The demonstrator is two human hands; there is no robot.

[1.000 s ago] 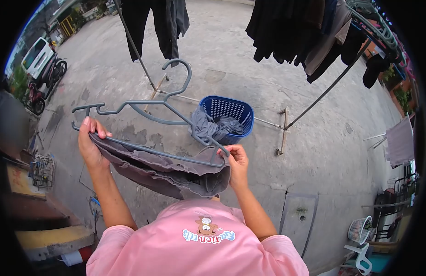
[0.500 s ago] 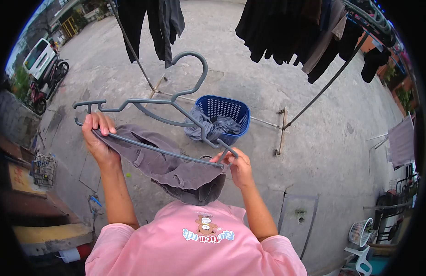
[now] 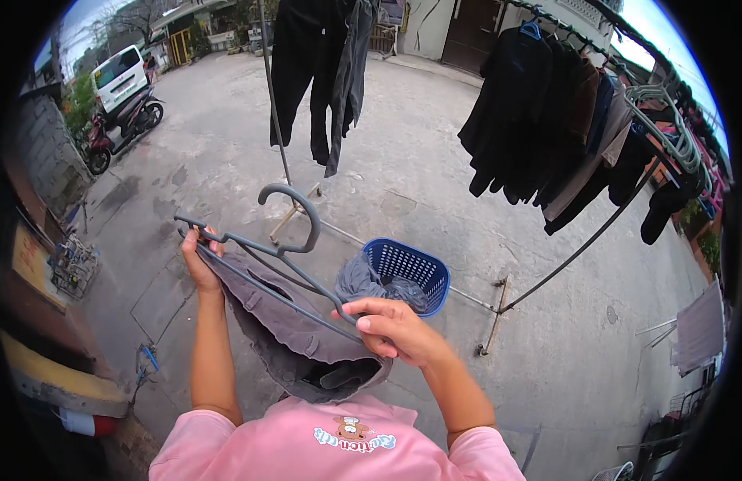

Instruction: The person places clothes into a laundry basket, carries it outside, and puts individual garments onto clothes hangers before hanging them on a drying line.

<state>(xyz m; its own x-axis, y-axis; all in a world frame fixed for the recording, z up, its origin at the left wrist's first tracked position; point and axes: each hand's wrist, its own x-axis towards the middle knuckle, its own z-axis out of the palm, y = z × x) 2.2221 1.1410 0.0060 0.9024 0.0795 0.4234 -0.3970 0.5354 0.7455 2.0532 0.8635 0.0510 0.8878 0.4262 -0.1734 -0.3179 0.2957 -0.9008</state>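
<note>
Both hands hold a grey plastic hanger (image 3: 295, 264) in front of my chest, its hook pointing up and away. Grey pants (image 3: 283, 317) with belt loops hang at its lower bar, the waistband gaping toward me. My left hand (image 3: 201, 263) is closed around the hanger's left end and the waistband's corner. At the other end, my right hand (image 3: 399, 330) grips the hanger's right corner between thumb and fingers, close to the waistband. Whether the waistband is hooked on at that end is hidden by the hand.
Beyond the hanger, a blue basket (image 3: 411, 268) with grey cloth (image 3: 363, 276) stands by the drying rack's base bar (image 3: 471, 301). Black pants (image 3: 307, 80) hang at the upper left, dark clothes (image 3: 539, 112) at the upper right. Several spare hangers (image 3: 667, 132) cluster on the rack.
My view has tilted up, showing more of the rack. The hanger has turned and dropped lower. My right hand has shifted to lie over the hanger's right corner; the left keeps its hold.
</note>
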